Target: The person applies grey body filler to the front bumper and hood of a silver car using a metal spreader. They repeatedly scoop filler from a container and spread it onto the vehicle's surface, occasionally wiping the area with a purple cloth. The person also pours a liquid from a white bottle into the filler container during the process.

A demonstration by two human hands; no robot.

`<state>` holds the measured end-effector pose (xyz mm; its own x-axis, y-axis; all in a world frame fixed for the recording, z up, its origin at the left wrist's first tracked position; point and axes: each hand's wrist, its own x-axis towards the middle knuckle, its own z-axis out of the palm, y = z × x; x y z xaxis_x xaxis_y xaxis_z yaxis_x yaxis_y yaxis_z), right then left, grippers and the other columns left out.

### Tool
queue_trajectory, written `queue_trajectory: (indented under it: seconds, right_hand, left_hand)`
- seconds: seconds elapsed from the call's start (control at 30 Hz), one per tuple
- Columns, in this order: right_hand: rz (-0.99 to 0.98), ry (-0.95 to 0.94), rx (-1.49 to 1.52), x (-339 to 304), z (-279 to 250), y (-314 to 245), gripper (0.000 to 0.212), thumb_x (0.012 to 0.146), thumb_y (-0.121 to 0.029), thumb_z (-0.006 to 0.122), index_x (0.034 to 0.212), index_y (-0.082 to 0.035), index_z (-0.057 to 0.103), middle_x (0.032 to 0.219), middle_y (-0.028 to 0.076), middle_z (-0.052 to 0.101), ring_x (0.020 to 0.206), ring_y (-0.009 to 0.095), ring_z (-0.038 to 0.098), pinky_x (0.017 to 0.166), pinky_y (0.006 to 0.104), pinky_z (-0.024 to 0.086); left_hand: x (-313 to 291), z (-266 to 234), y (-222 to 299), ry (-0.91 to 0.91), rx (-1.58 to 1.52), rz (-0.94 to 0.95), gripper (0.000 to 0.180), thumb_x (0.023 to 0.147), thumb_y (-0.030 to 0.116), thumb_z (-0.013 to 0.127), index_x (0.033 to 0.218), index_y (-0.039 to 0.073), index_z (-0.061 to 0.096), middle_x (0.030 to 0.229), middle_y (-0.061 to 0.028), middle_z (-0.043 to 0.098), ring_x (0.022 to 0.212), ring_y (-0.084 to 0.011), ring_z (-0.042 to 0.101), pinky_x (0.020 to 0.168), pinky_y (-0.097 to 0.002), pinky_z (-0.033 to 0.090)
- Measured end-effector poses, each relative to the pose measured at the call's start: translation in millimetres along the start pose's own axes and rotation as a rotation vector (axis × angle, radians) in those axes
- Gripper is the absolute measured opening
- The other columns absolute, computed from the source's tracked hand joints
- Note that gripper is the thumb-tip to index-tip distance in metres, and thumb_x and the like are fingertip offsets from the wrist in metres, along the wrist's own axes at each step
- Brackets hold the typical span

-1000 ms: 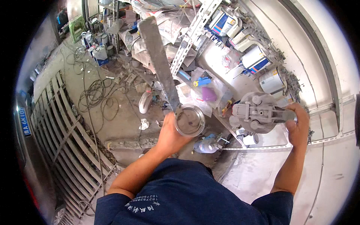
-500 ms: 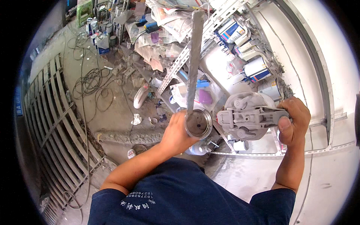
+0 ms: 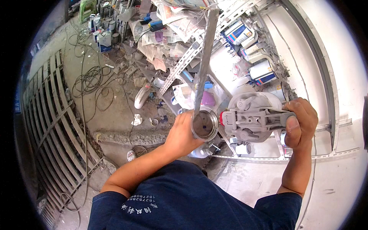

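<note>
My left hand [image 3: 181, 132] is wrapped round a clear cup [image 3: 214, 126] with a little dark greyish content at the bottom. A long, flat, paint-smeared stirring stick [image 3: 206, 57] stands up out of the cup, leaning slightly right. My right hand [image 3: 301, 120] grips the handle of a dusty grey mixing lid [image 3: 255, 119], which sits on a paint can. The can's body is mostly hidden beneath the lid. Red shows at the spout end [image 3: 222, 118], right beside the cup's rim. Whether anything flows from it, I cannot make out.
On the right, a perforated metal rack [image 3: 180, 71] holds several paint cans [image 3: 262, 71]. Crumpled papers [image 3: 172, 23] lie heaped beyond it. Coiled cables [image 3: 92, 80] spread over the dirty floor at left, near a slatted metal grille [image 3: 53, 126]. A green stool [image 3: 87, 10] stands far left.
The red at the lid's spout end has come into clear view as the can shifted slightly. The stick's top has swung right, and the cup has moved a little right.
</note>
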<state>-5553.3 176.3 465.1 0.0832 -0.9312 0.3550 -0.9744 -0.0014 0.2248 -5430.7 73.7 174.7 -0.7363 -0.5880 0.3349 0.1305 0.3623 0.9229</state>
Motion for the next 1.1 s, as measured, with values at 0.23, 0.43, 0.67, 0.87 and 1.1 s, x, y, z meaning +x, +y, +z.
queue_trajectory:
  seconds: [0.23, 0.43, 0.67, 0.87, 1.1]
  right_hand:
    - [-0.064, -0.020, -0.105, 2, -1, -6, 0.044, 0.086, -0.047, 0.053, 0.076, -0.004, 0.059, 0.064, 0.010, 0.052, 0.057, 0.027, 0.052, 0.053, 0.0361, 0.040]
    - [-0.210, -0.052, -0.290, 10, -3, -17, 0.055, 0.080, -0.063, 0.057, 0.073, -0.008, 0.058, 0.064, 0.007, 0.051, 0.056, 0.023, 0.051, 0.051, 0.0341, 0.038]
    - [-0.301, -0.066, -0.294, 15, -4, -29, 0.051, 0.084, -0.056, 0.054, 0.072, -0.007, 0.057, 0.062, 0.006, 0.046, 0.053, 0.022, 0.047, 0.050, 0.0350, 0.036]
    - [-0.299, -0.083, -0.253, 16, -7, -33, 0.041, 0.088, -0.043, 0.052, 0.076, -0.005, 0.059, 0.063, 0.007, 0.049, 0.054, 0.023, 0.050, 0.051, 0.0351, 0.037]
    - [-0.319, -0.088, -0.242, 16, -5, -36, 0.035, 0.087, -0.037, 0.051, 0.077, -0.004, 0.059, 0.066, 0.009, 0.052, 0.055, 0.025, 0.051, 0.052, 0.0364, 0.038]
  left_hand:
    - [3, -2, 3, -0.086, 0.015, -0.018, 0.084, 0.065, 0.017, 0.083, 0.134, -0.003, 0.040, 0.122, -0.0226, 0.051, 0.116, -0.0407, 0.048, 0.099, -0.0460, 0.043]
    - [3, 0, 7, -0.072, -0.003, -0.026, 0.083, 0.065, 0.017, 0.082, 0.134, -0.003, 0.040, 0.122, -0.0228, 0.052, 0.116, -0.0413, 0.048, 0.098, -0.0462, 0.043]
    - [3, 0, 8, -0.073, -0.016, -0.010, 0.081, 0.066, 0.017, 0.082, 0.133, -0.003, 0.040, 0.123, -0.0231, 0.051, 0.116, -0.0410, 0.048, 0.098, -0.0461, 0.043]
    - [3, 5, 10, 0.010, -0.055, 0.022, 0.068, 0.066, 0.022, 0.083, 0.121, 0.001, 0.051, 0.116, -0.0209, 0.054, 0.111, -0.0409, 0.051, 0.096, -0.0462, 0.043]
    - [0, 4, 7, 0.016, -0.035, 0.030, 0.070, 0.067, 0.022, 0.082, 0.124, 0.001, 0.048, 0.120, -0.0221, 0.053, 0.113, -0.0415, 0.050, 0.096, -0.0466, 0.043]
